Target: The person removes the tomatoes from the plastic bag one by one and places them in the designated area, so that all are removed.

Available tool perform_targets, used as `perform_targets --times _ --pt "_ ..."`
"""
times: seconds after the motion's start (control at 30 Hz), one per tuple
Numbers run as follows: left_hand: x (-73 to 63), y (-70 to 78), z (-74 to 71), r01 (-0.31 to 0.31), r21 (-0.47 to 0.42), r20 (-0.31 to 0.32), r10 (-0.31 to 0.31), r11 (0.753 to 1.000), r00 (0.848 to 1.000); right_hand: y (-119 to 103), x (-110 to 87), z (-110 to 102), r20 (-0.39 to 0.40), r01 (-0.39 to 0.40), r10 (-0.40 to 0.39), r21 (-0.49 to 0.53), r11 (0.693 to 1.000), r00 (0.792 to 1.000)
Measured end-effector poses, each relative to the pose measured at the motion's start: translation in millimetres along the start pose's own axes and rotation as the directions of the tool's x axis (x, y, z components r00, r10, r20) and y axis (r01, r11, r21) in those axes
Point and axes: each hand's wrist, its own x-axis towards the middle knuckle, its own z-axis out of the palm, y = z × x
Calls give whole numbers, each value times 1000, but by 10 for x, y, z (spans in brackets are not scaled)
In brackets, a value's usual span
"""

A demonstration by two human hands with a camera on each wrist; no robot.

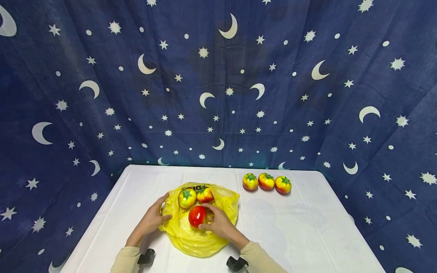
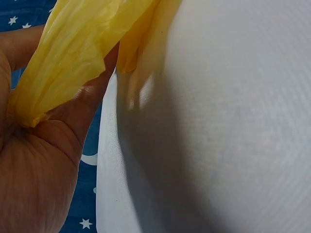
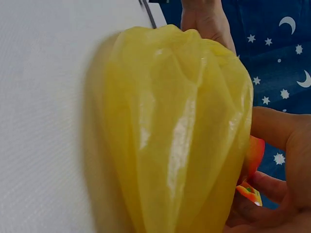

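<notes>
First, look at the head view. Pinched between thumb and fingers of the right hand (image 1: 220, 223): a red fruit (image 1: 197, 217), smooth side up, over the opening of the yellow plastic bag (image 1: 198, 246); impossible to tell exactly how high. Curved around the left edge of this bag: fingers and thumb of the left hand (image 1: 151, 220), most likely for keeping the mouth wide, useful with thin film, so easy to collapse. Inside, close together: two yellow-red fruits (image 1: 187, 201) with green leaves, near dark printed letters. Well apart, toward the far side and to the right: a row of three more fruits (image 1: 266, 182), perhaps set so for not crowding the bag. Underneath, a white tablecloth (image 1: 297, 227) with faint creases; behind, a dark blue curtain (image 1: 191, 68) with pale moons and stars.

Next, in the left wrist view: yellow film lying in the fork between thumb and fingers, seemingly held quite lightly. Beside it, soft shadow on the white cloth.

Lastly, in the right wrist view: bulging side of the bag, hiding most of the fruit; just a red part visible by the right fingers. Again curtain behind, cloth at left.
</notes>
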Motion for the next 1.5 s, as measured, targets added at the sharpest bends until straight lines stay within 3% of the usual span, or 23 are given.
perform_targets --times 0.4,0.8,1.5 --pt "3 -2 4 0 -2 -1 0 1000 1000 -99 -18 -33 -15 33 -31 151 988 999" --pt "1 2 1 6 -15 7 -6 1000 1000 -205 -55 -135 -55 93 -83 214 972 995" --pt "28 -21 10 27 7 0 -27 1000 1000 -359 -127 -324 -101 91 -64 291 952 993"
